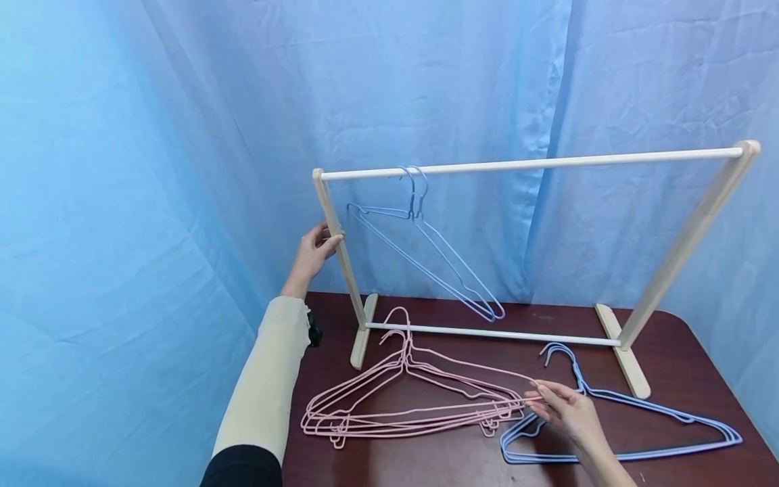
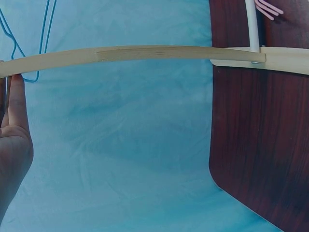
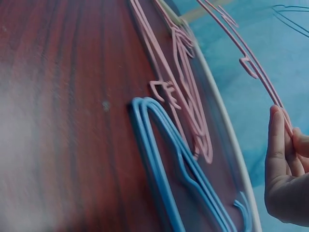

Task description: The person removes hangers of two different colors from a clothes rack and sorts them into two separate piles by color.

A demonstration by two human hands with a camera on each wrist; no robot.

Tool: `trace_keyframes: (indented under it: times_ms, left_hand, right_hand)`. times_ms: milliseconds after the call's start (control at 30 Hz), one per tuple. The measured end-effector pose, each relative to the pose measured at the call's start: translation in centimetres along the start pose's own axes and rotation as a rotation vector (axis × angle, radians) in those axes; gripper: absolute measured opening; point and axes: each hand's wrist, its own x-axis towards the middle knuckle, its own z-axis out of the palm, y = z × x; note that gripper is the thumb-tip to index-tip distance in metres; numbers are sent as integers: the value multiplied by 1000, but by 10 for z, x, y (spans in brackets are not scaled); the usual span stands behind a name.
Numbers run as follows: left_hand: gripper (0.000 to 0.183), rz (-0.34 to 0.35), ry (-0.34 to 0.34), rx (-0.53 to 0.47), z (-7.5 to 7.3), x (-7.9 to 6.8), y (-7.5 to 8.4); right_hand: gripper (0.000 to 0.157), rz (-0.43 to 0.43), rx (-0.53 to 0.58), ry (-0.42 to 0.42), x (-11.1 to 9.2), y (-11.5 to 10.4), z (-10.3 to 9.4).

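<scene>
A pink wire hanger [image 3: 256, 63] is pinched at one end between the thumb and fingers of my right hand [image 1: 566, 409]. In the right wrist view this hanger is raised off the table. Other pink hangers [image 1: 353, 433] lie overlapped on the table to the left of that hand. My left hand [image 1: 317, 249] holds the left wooden post [image 1: 348, 270] of a clothes rack, thumb in front, some fingers hidden behind. Two blue hangers [image 1: 450, 287] hang by their hooks from the rack's white top rail [image 1: 548, 164], near its left end.
Several blue hangers [image 1: 669, 450] lie stacked on the dark red table [image 1: 450, 467], beside and partly behind my right forearm. A white lower bar [image 1: 487, 332] joins the rack's wooden feet [image 1: 623, 352]. Blue curtain [image 1: 213, 135] surrounds the table at the back and sides.
</scene>
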Motion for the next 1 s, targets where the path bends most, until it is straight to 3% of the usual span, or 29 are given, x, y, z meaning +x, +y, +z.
trace_keyframes:
  times_ms: [133,300,633,833,1000]
  left_hand:
    - [49,-1,-1,-8,1,1,-1]
    - [50,2,-13,-21,2,4,-2]
    - [50,-32,-19,-24,-1,4,0]
    - [53,-11,-11,-13,-1,2,0]
    - [52,-2,-1,-10,-1,2,1]
  right_hand:
    - [10,60,13,19,2,7,12]
    - [21,125,-3,102,-11,-10,41]
    - [23,167,-7,111,-1,7,48]
    - [33,148,-118,132,1,8,49]
    - [40,100,-302,137,1,2,48]
